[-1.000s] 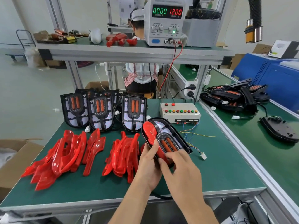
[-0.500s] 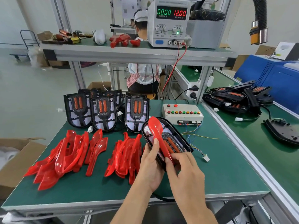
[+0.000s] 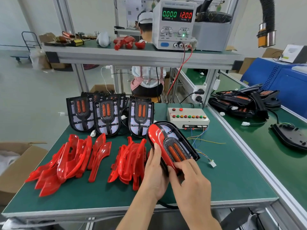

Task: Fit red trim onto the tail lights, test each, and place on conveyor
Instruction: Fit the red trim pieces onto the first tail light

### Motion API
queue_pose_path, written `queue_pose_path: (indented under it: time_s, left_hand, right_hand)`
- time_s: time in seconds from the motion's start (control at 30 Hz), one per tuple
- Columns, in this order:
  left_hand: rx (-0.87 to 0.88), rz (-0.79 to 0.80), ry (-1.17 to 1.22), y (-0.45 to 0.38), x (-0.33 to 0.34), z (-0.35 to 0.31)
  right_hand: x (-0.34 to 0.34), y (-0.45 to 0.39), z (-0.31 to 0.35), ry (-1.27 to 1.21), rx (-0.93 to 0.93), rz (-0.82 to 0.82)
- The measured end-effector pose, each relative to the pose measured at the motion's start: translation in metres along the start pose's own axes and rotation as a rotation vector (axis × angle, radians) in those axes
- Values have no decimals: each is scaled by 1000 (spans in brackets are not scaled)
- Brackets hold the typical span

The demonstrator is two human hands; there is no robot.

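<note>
My left hand (image 3: 155, 173) grips a black tail light (image 3: 178, 145) from below and the left, thumb lying on its red trim (image 3: 158, 140). The trim runs along the light's left side. My right hand (image 3: 189, 180) pinches the trim's lower end against the light. Bare tail lights (image 3: 106, 115) stand in a row at the back of the green table (image 3: 232, 180). Two heaps of red trim pieces lie in front of them, one on the left (image 3: 66, 161) and one in the middle (image 3: 131, 161).
A beige test box (image 3: 187, 117) with coloured buttons sits behind the held light, loose wires and a white connector (image 3: 212, 163) trailing from it. A power supply (image 3: 174, 24) stands on the shelf. Finished lights (image 3: 240, 102) lie on the conveyor (image 3: 265, 146) at right. Another person sits behind.
The red trim has gone from tilted up on the light to lying down along its left side. My right hand's fingers moved to the trim's lower end.
</note>
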State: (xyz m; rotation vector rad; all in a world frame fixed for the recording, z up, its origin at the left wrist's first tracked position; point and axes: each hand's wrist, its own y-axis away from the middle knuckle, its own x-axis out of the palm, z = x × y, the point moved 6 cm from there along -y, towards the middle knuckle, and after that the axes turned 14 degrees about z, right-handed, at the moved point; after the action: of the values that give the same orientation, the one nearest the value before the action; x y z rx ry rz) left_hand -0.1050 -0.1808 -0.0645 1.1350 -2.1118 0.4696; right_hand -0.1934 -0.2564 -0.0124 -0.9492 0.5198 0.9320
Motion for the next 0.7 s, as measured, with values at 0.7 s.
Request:
queue_pose_path:
  time_s: [0.7]
  left_hand:
    - [59,25,-22,3,1,0]
  right_hand:
    - [11,4,-14,-63,9,24]
